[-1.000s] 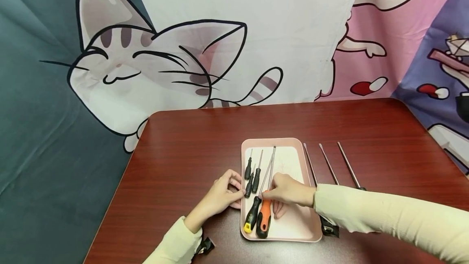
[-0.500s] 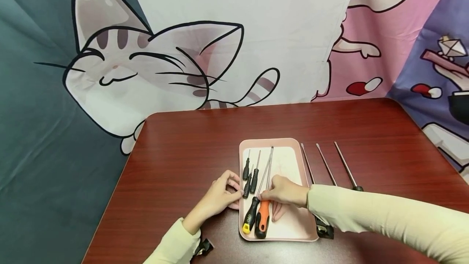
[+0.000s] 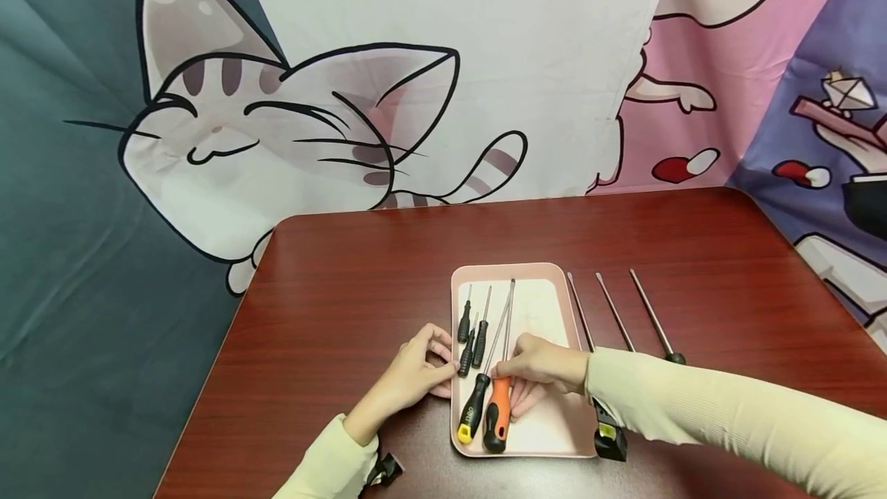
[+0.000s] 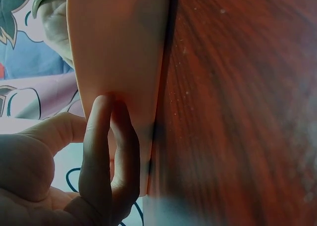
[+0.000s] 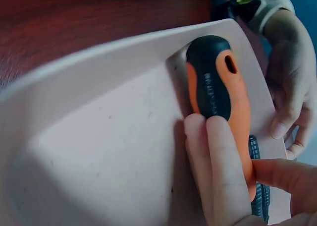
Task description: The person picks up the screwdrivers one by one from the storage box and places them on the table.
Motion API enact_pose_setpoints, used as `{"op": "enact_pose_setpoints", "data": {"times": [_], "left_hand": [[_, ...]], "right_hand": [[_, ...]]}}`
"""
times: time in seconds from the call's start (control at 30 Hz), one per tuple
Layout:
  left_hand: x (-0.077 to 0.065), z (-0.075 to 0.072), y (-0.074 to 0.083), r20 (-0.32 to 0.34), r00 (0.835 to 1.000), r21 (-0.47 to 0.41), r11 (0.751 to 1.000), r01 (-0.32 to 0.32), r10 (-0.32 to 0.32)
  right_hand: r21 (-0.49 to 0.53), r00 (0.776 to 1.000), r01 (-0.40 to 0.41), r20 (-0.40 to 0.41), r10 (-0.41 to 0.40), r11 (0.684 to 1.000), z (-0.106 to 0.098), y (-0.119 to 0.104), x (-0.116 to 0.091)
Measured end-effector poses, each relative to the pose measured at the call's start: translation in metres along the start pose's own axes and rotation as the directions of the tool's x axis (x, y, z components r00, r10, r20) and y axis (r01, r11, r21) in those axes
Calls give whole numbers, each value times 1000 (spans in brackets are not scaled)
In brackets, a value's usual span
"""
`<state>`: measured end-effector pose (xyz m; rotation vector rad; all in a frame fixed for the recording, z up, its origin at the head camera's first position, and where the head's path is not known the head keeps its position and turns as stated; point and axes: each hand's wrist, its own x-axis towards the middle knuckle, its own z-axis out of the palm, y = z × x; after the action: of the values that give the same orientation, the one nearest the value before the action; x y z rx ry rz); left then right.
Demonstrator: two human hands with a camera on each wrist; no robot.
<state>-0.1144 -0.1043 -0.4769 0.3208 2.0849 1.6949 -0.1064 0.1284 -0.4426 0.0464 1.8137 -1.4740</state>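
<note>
My left hand grips the left edge of a pink tray. In the left wrist view its thumb is at the rim and its fingertips press the outer wall. My right hand pinches an orange and black screwdriver by its handle, low inside the tray. Left of that lies a black screwdriver with a yellow end, their shafts close together. Three small black screwdrivers lie farther up the tray's left side: one upper left, one beside it, one lower.
Right of the tray, three long screwdriver shafts lie on the brown table: a near one, a middle one and a far one. My right sleeve covers their lower parts. A cat-printed cloth hangs behind.
Both hands keep nearly the same place and grip. The whole head view has shifted slightly to the left, and the right wrist's camera strap has turned a little.
</note>
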Motion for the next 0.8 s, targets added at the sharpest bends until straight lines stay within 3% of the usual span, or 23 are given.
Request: {"op": "enact_pose_setpoints", "data": {"times": [0.27, 0.8], "left_hand": [[0, -1, 0, -5, 1000, 6, 1000, 1, -1], [2, 0, 0, -2, 1000, 12, 1000, 1, -1]], "right_hand": [[81, 993, 38, 111, -47, 996, -6, -3, -6], [82, 990, 81, 107, -89, 993, -21, -12, -27]]}}
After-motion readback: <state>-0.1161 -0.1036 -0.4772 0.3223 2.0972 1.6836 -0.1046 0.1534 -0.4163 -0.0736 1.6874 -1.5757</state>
